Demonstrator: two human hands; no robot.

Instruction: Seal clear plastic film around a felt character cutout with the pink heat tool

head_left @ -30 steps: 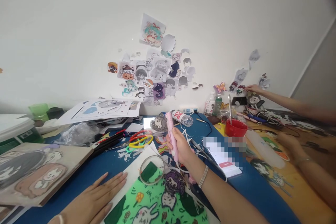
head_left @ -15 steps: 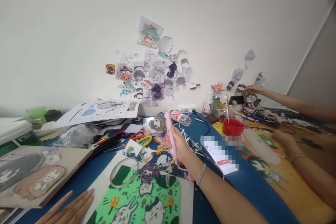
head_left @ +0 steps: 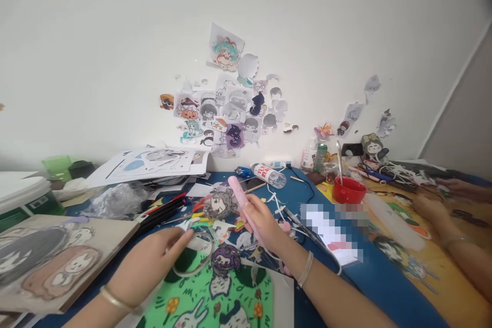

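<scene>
My right hand [head_left: 265,223] is wrapped around a pink pen-shaped tool [head_left: 239,200] that points up and left over the blue table [head_left: 369,271]. My left hand [head_left: 151,261] reaches in from the lower left, its fingers pinching the rim of a clear tape ring [head_left: 194,256]. The ring lies on the top edge of a green felt picture [head_left: 215,305] with rabbits and flowers. A purple-haired cut-out figure [head_left: 225,256] rests beside the ring, just below my right hand. A grey-haired cut-out [head_left: 220,205] lies behind the pink tool.
Another person's hands [head_left: 430,207] work at the right over a yellow sheet [head_left: 446,287]. A red bowl [head_left: 348,189] with a spoon, bottles [head_left: 269,174], loose papers [head_left: 149,160], dark pencils [head_left: 163,210], a painted board [head_left: 49,259] and a white tub [head_left: 23,195] crowd the table. Stickers [head_left: 226,113] cover the wall.
My left hand came up from flat at the lower edge and took hold of the tape ring. My right hand tilted the pink tool leftward. The other person's arm withdrew from the wall.
</scene>
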